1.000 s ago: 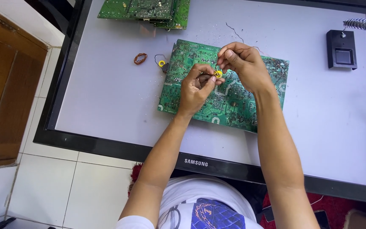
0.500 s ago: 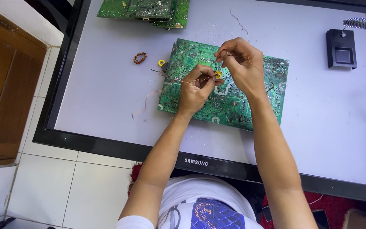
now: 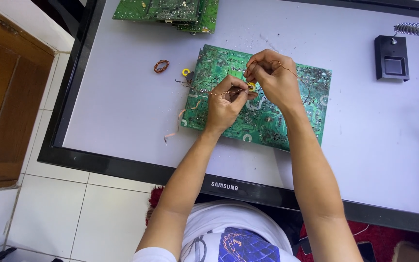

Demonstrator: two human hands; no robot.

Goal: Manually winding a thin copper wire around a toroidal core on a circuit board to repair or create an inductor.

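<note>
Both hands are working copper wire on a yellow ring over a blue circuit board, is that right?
Not quite: the circuit board is green, not blue, as the head view shows. The left hand and right hand do work copper wire on a yellow ring over it.

**Screens and labels in view**

One large flat screen (image 3: 122, 111) laid face up, filling most of the head view. Rectangular, pale grey-lilac panel, switched off, framed by a glossy black bezel (image 3: 136, 167). Small white maker's mark (image 3: 224, 186) centred on the near bezel edge, just above the white shirt. Near-left corner resting over white floor tiles; far edge cut off by the frame. Panel serving as the work surface. No packages, signs or paper labels seen.
</note>
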